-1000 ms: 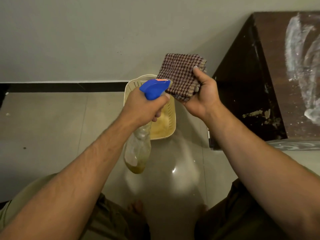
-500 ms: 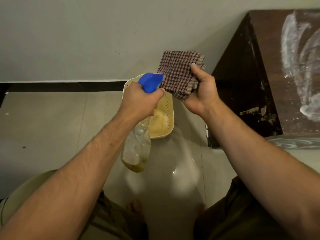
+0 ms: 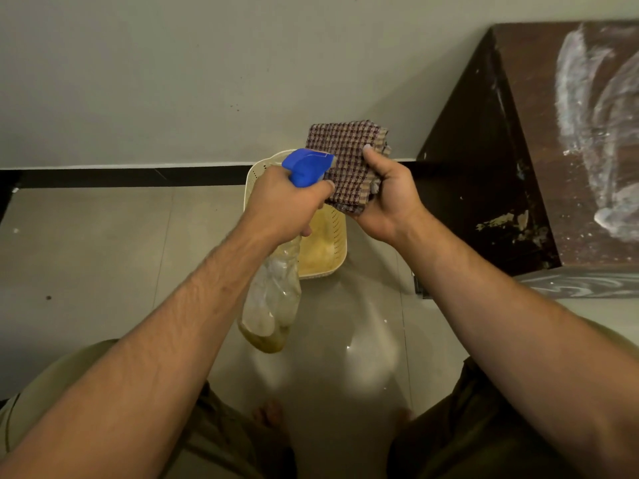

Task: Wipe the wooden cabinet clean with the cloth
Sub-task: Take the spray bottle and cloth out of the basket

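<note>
My right hand (image 3: 387, 198) holds a folded brown checked cloth (image 3: 345, 164) upright, thumb pressed on its front. My left hand (image 3: 283, 205) grips a clear spray bottle (image 3: 273, 305) with a blue trigger head (image 3: 306, 165); the nozzle points at the cloth from just beside it. A little yellowish liquid sits at the bottle's bottom. The dark wooden cabinet (image 3: 539, 140) stands at the right, its top smeared with white streaks (image 3: 587, 115). Both hands are to the left of the cabinet, above the floor.
A cream plastic basket (image 3: 337, 243) sits on the tiled floor below my hands, against the wall. The cabinet's side panel (image 3: 484, 188) has chipped patches low down. My knees and bare feet are at the bottom of the view.
The spray head has moved right and closer to the cloth. Both hands have drifted slightly nearer each other; the cloth stays held upright.
</note>
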